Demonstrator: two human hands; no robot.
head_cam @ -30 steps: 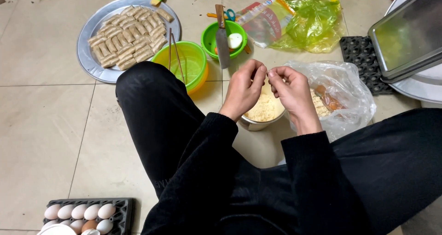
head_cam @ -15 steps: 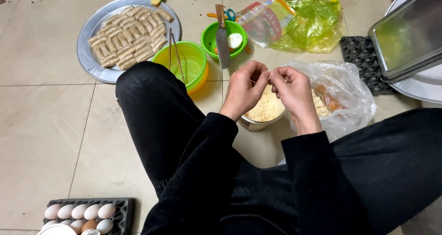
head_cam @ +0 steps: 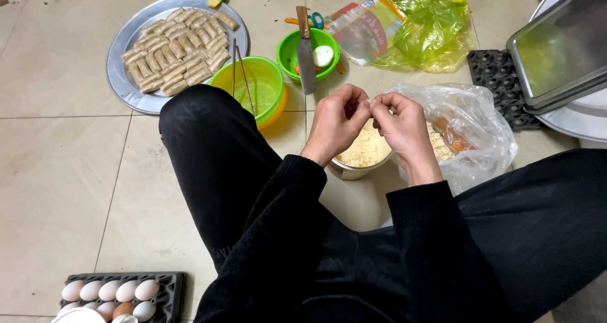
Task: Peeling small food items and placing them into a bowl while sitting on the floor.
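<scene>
We have both hands over the crumb bowl [head_cam: 363, 153]: left hand [head_cam: 335, 124] and right hand [head_cam: 401, 124] meet fingertip to fingertip, each grip pinched nearly closed on something small between them; we can't tell what it is, it's hidden by the fingers. The bowl sits on the floor between our knees, about full of pale yellow crumbs, with a clear bag [head_cam: 471, 130] of more crumbs touching it on the right. Done so far, judging by layout: the tray [head_cam: 120, 76] at upper left carries a good stack of coated rolls [head_cam: 180, 48], covering roughly its upper half, with the lower part bare. The green bowl [head_cam: 259, 89] with chopsticks [head_cam: 240, 73] resting in it sits just beside the tray, looks like a yellow wash inside. The small green bowl [head_cam: 294, 51] has a knife [head_cam: 306, 51] laid across it and a white piece in it. Egg carton [head_cam: 120, 294] at lower left holds several eggs. Left, as we read it: no uncoated rolls visible anywhere, so how many remain we can't tell. The metal tray [head_cam: 556, 51] at right looks unused.
</scene>
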